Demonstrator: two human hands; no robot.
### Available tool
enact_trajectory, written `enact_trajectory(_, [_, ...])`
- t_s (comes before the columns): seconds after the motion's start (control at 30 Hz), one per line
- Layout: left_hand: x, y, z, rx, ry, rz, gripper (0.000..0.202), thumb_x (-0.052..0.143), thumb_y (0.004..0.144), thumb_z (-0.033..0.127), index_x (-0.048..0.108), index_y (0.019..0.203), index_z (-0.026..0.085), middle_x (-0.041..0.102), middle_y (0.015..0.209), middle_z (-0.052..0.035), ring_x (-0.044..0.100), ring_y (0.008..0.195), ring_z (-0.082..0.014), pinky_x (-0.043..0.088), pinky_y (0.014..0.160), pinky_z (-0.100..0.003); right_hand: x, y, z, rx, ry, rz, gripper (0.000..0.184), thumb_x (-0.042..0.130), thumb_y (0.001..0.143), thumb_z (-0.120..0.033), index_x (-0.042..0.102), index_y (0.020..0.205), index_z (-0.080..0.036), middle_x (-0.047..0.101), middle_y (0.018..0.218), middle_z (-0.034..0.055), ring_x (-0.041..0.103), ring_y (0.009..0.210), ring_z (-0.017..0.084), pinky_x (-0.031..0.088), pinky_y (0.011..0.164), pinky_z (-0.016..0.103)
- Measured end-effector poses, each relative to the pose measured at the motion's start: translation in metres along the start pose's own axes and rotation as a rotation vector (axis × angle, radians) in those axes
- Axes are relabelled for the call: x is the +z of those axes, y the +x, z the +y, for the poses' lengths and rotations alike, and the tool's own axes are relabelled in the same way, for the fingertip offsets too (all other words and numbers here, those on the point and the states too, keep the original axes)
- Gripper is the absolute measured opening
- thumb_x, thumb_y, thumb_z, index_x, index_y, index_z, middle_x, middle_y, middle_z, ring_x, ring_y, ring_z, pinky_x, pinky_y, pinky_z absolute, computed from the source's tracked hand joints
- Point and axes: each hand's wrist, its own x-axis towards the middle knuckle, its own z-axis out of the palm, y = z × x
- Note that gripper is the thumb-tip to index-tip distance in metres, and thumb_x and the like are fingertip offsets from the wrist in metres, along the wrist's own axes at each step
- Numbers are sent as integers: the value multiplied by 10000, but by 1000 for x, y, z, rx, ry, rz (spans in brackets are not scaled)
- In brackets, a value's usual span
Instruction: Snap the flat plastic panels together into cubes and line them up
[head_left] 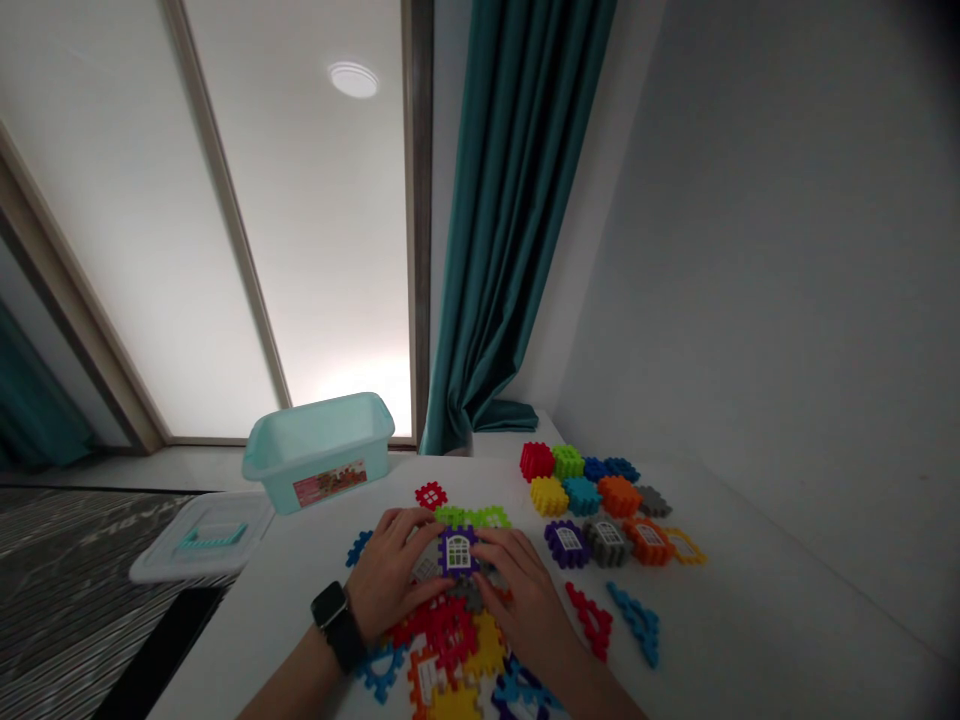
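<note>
My left hand point(390, 582), with a dark watch on its wrist, and my right hand point(521, 590) both grip a purple interlocking tile with a white window point(458, 551), held upright between them over a white table point(750, 640). The fingers of each hand are curled against the tile's sides. Green tiles point(472, 517) lie just behind it. A pile of red, yellow, orange and blue tiles point(450, 650) sits under and in front of my hands.
Several assembled coloured cubes point(581, 478) and window tiles point(607, 540) lie to the right, with red point(589, 620) and blue triangle pieces point(637, 620). A mint plastic bin point(319, 450) and its lid point(202, 535) stand at the left. A teal curtain point(510, 220) hangs behind.
</note>
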Motion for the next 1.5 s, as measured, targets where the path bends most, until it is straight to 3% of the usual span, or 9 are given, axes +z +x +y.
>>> enact_trajectory(0.27, [-2, 2, 10, -157, -230, 18, 419, 703, 870, 445, 591, 1208, 224, 571, 1212, -112, 574, 1093, -271, 514, 939, -433, -5, 3, 3, -68, -47, 19, 247, 547, 920, -119, 629, 1107, -259, 685, 1232, 65, 623, 1124, 242, 510, 978, 466])
enact_trajectory(0.4, [-8, 7, 16, -218, -366, -61, 387, 684, 874, 490, 614, 1128, 206, 609, 1121, -96, 591, 1021, -256, 513, 892, -403, -8, 3, 2, -57, 14, 24, 211, 548, 938, -150, 644, 1086, -265, 684, 1227, 59, 612, 1133, 234, 495, 993, 454])
enact_trajectory(0.47, [-10, 10, 19, -224, -377, -131, 304, 616, 918, 494, 641, 977, 197, 638, 996, -71, 595, 918, -237, 504, 834, -379, -9, 3, -1, -12, 92, 23, 178, 529, 950, -169, 644, 1047, -264, 681, 1214, 57, 593, 1163, 231, 469, 1027, 452])
enact_trajectory(0.57, [-12, 13, 23, -225, -349, -183, 331, 500, 984, 429, 616, 782, 193, 643, 893, -53, 580, 834, -217, 473, 800, -362, -9, 5, -5, 122, 232, 29, 110, 525, 943, -209, 629, 934, -244, 669, 1164, 69, 584, 1151, 236, 455, 1029, 436])
enact_trajectory(0.77, [-13, 19, 31, -289, -587, -170, 283, 513, 978, 370, 575, 765, 194, 619, 874, -44, 595, 832, -196, 493, 778, -324, -6, 11, -7, 362, 515, 47, 164, 555, 896, -309, 554, 765, -211, 616, 943, 42, 594, 949, 213, 475, 883, 345])
enact_trajectory(0.9, [-10, 18, 34, -306, -736, -215, 315, 504, 982, 390, 573, 748, 191, 616, 927, -55, 595, 863, -192, 514, 794, -325, -6, 13, -8, 581, 788, -13, 298, 615, 858, -465, 548, 742, -199, 562, 752, -13, 527, 698, 154, 448, 661, 266])
enact_trajectory(1.0, [-7, 16, 35, -333, -778, -232, 354, 485, 990, 412, 562, 726, 188, 609, 934, -56, 588, 867, -191, 513, 792, -325, -6, 14, -11, 707, 909, 7, 362, 692, 780, -526, 550, 735, -196, 517, 679, -42, 483, 640, 131, 418, 613, 241])
enact_trajectory(1.3, [-6, 16, 36, -334, -731, -219, 359, 465, 998, 420, 548, 731, 194, 583, 908, -44, 574, 856, -191, 502, 767, -314, -8, 15, -15, 736, 951, 49, 399, 742, 718, -560, 578, 729, -197, 531, 663, -40, 493, 632, 129, 432, 594, 235])
enact_trajectory(1.5, [-3, 15, 35, -332, -656, -147, 257, 495, 984, 406, 580, 858, 199, 589, 894, -38, 561, 829, -194, 494, 748, -317, -5, 13, -13, 733, 947, 23, 406, 738, 731, -573, 593, 738, -193, 560, 666, -37, 514, 630, 133, 440, 608, 245])
